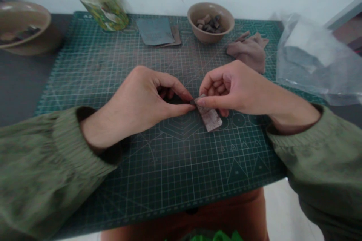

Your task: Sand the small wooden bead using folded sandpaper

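Observation:
Above the middle of the green cutting mat (181,165), both hands meet at a small piece of sandpaper (210,118). It is a worn, brownish-grey rectangle, tilted with its lower end pointing toward me and to the right. My right hand (233,86) grips its upper end, thumb on top and fingers curled beneath. Thumb and forefinger of my left hand (152,97) are pinched at the sandpaper's upper left edge, on a small dark piece (192,102). Fingertips hide most of that piece, so its kind is unclear.
At the back stand a bowl of small blocks (210,37), grey sandpaper sheets (155,31) and a pump bottle (103,7). A crumpled brown cloth (249,50) and a clear plastic bag (313,60) lie right. Another bowl (42,41) is far left.

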`<action>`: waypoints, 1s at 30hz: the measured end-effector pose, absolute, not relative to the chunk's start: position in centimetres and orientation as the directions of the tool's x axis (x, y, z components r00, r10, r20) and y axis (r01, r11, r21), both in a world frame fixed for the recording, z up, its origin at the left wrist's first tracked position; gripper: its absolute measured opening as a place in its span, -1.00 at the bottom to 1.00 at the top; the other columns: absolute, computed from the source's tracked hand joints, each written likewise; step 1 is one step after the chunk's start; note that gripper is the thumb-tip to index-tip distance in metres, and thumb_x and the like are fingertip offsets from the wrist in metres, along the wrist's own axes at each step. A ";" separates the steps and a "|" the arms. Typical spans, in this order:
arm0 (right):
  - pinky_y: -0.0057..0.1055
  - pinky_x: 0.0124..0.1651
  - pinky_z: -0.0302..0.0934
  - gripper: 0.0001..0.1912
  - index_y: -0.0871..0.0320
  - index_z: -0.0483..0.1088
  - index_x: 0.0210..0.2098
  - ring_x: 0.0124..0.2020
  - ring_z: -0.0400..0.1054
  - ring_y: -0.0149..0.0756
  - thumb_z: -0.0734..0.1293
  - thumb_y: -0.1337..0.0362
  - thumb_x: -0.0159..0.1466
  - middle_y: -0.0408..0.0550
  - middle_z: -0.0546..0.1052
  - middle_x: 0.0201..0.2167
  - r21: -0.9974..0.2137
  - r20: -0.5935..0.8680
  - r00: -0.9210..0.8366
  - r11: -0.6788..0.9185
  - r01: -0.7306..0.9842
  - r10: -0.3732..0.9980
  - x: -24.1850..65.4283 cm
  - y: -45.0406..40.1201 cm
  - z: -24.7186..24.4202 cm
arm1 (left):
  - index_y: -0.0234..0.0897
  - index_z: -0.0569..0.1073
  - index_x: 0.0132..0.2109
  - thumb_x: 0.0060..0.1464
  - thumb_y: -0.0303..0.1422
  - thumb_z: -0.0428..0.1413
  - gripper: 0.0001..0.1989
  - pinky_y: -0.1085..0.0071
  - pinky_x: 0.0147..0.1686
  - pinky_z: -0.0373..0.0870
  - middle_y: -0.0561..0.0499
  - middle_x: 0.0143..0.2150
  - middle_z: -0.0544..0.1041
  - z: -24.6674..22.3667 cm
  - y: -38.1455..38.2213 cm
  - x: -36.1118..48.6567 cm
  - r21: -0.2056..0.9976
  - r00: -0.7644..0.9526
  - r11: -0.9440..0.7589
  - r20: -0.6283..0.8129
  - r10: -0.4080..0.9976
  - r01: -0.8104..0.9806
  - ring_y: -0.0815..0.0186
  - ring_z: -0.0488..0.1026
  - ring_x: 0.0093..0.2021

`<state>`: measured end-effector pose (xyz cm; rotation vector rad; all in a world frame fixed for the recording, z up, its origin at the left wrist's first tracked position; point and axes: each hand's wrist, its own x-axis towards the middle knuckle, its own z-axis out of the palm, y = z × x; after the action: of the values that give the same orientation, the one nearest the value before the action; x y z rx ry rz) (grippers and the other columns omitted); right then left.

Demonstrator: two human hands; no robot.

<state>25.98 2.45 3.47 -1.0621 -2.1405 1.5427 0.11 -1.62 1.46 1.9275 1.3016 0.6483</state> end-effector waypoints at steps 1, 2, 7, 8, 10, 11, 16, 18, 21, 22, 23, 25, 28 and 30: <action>-0.51 -0.53 0.38 -0.77 0.11 0.62 -0.26 -0.57 0.53 -0.39 0.69 0.20 0.36 -0.18 0.68 -0.53 -0.909 -0.174 -0.681 0.151 0.389 0.711 26.1 2.5 3.6 | -0.15 0.82 -0.17 0.17 -0.11 0.46 -0.77 0.39 -0.46 0.27 0.06 -0.37 0.72 1.5 -1.6 0.1 0.786 0.369 -0.240 0.016 0.929 0.570 0.33 0.51 -0.41; -0.52 -0.54 0.37 -0.76 0.11 0.61 -0.26 -0.58 0.53 -0.39 0.69 0.20 0.36 -0.18 0.68 -0.52 -0.913 -0.161 -0.665 0.146 0.381 0.730 26.2 2.5 3.7 | -0.15 0.82 -0.17 0.17 -0.10 0.46 -0.77 0.38 -0.47 0.25 0.07 -0.38 0.72 1.5 -1.7 0.1 0.786 0.371 -0.244 0.020 0.929 0.568 0.34 0.50 -0.42; -0.54 -0.57 0.37 -0.70 0.11 0.58 -0.27 -0.58 0.50 -0.43 0.73 0.18 0.31 -0.15 0.71 -0.47 -0.924 -0.103 -0.582 0.139 0.356 0.806 26.4 2.7 4.1 | -0.13 0.83 -0.17 0.17 -0.12 0.46 -0.79 0.36 -0.47 0.23 0.08 -0.35 0.72 1.6 -1.7 0.0 0.757 0.380 -0.282 0.049 0.924 0.589 0.36 0.46 -0.43; -0.53 -0.57 0.38 -0.70 0.10 0.59 -0.27 -0.58 0.50 -0.42 0.73 0.16 0.32 -0.15 0.71 -0.46 -0.919 -0.115 -0.589 0.139 0.368 0.800 26.4 2.7 4.0 | -0.12 0.83 -0.16 0.17 -0.13 0.46 -0.80 0.36 -0.46 0.23 0.08 -0.34 0.72 1.7 -1.8 0.0 0.756 0.384 -0.288 0.053 0.922 0.588 0.36 0.47 -0.42; -0.51 -0.56 0.40 -0.69 0.09 0.59 -0.27 -0.58 0.51 -0.40 0.72 0.13 0.33 -0.14 0.71 -0.46 -0.909 -0.143 -0.601 0.135 0.393 0.786 26.4 2.7 4.0 | -0.12 0.83 -0.16 0.17 -0.17 0.45 -0.83 0.36 -0.45 0.24 0.08 -0.33 0.72 1.8 -1.9 0.0 0.756 0.391 -0.304 0.070 0.918 0.579 0.35 0.47 -0.41; -0.50 -0.56 0.40 -0.69 0.09 0.59 -0.27 -0.57 0.51 -0.40 0.72 0.12 0.33 -0.14 0.71 -0.46 -0.907 -0.151 -0.603 0.134 0.400 0.783 26.4 2.7 4.0 | -0.12 0.83 -0.16 0.17 -0.18 0.45 -0.84 0.35 -0.43 0.25 0.07 -0.31 0.73 1.8 -1.9 0.0 0.754 0.396 -0.316 0.081 0.915 0.575 0.35 0.48 -0.39; -0.50 -0.55 0.38 -0.70 0.11 0.61 -0.28 -0.58 0.51 -0.39 0.73 0.13 0.31 -0.15 0.68 -0.51 -0.899 -0.171 -0.614 0.132 0.416 0.771 26.4 2.6 4.2 | -0.11 0.82 -0.15 0.19 -0.23 0.43 -0.88 0.33 -0.32 0.32 0.06 -0.23 0.75 1.9 -1.9 0.0 0.738 0.418 -0.366 0.125 0.900 0.567 0.32 0.54 -0.32; -0.49 -0.54 0.37 -0.70 0.11 0.61 -0.27 -0.58 0.52 -0.38 0.72 0.13 0.32 -0.16 0.67 -0.52 -0.897 -0.185 -0.625 0.129 0.423 0.759 26.3 2.5 4.2 | -0.09 0.82 -0.17 0.19 -0.23 0.43 -0.89 0.33 -0.33 0.31 0.07 -0.24 0.74 1.8 -1.9 0.0 0.739 0.418 -0.368 0.129 0.899 0.564 0.32 0.53 -0.32; -0.49 -0.53 0.38 -0.73 0.10 0.62 -0.25 -0.56 0.54 -0.38 0.70 0.13 0.34 -0.17 0.67 -0.51 -0.899 -0.184 -0.653 0.143 0.414 0.734 26.1 2.3 4.1 | -0.08 0.83 -0.17 0.18 -0.21 0.43 -0.88 0.32 -0.34 0.29 0.07 -0.26 0.74 1.7 -1.9 0.1 0.745 0.414 -0.355 0.117 0.903 0.564 0.32 0.53 -0.33; -0.49 -0.52 0.38 -0.74 0.10 0.62 -0.24 -0.55 0.54 -0.38 0.69 0.13 0.35 -0.17 0.68 -0.51 -0.901 -0.179 -0.659 0.148 0.409 0.731 26.0 2.2 3.9 | -0.09 0.82 -0.17 0.18 -0.20 0.43 -0.87 0.32 -0.34 0.31 0.06 -0.26 0.74 1.7 -1.9 0.1 0.747 0.411 -0.346 0.107 0.905 0.567 0.31 0.53 -0.32; -0.49 -0.52 0.38 -0.74 0.10 0.62 -0.24 -0.55 0.54 -0.38 0.69 0.13 0.35 -0.18 0.68 -0.50 -0.904 -0.172 -0.660 0.149 0.401 0.731 25.9 2.2 3.8 | -0.09 0.82 -0.17 0.17 -0.19 0.42 -0.86 0.33 -0.33 0.32 0.05 -0.26 0.74 1.8 -1.9 0.1 0.749 0.405 -0.333 0.095 0.909 0.572 0.29 0.54 -0.32; -0.48 -0.52 0.37 -0.74 0.10 0.61 -0.24 -0.55 0.54 -0.37 0.68 0.12 0.35 -0.17 0.68 -0.50 -0.908 -0.170 -0.658 0.143 0.394 0.734 25.7 2.1 3.6 | -0.10 0.81 -0.18 0.16 -0.18 0.41 -0.85 0.33 -0.31 0.35 0.05 -0.27 0.74 1.9 -1.9 0.1 0.751 0.394 -0.309 0.070 0.916 0.583 0.27 0.56 -0.30; -0.47 -0.53 0.37 -0.73 0.10 0.60 -0.25 -0.56 0.54 -0.36 0.68 0.13 0.35 -0.16 0.69 -0.49 -0.906 -0.182 -0.656 0.134 0.401 0.732 25.5 2.0 3.5 | -0.11 0.81 -0.18 0.15 -0.17 0.41 -0.83 0.35 -0.33 0.35 0.05 -0.30 0.74 2.0 -1.9 0.1 0.752 0.383 -0.287 0.050 0.923 0.594 0.28 0.56 -0.32; -0.46 -0.53 0.38 -0.74 0.09 0.60 -0.25 -0.55 0.54 -0.36 0.69 0.14 0.34 -0.16 0.70 -0.48 -0.906 -0.176 -0.647 0.135 0.402 0.742 25.5 2.0 3.5 | -0.11 0.82 -0.18 0.14 -0.15 0.41 -0.82 0.35 -0.35 0.33 0.05 -0.30 0.74 2.0 -1.9 0.1 0.754 0.378 -0.275 0.039 0.925 0.596 0.28 0.57 -0.32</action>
<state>25.50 2.00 3.53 -1.1097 -2.1029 1.5159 0.13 -1.89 1.96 1.9829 1.3067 0.6420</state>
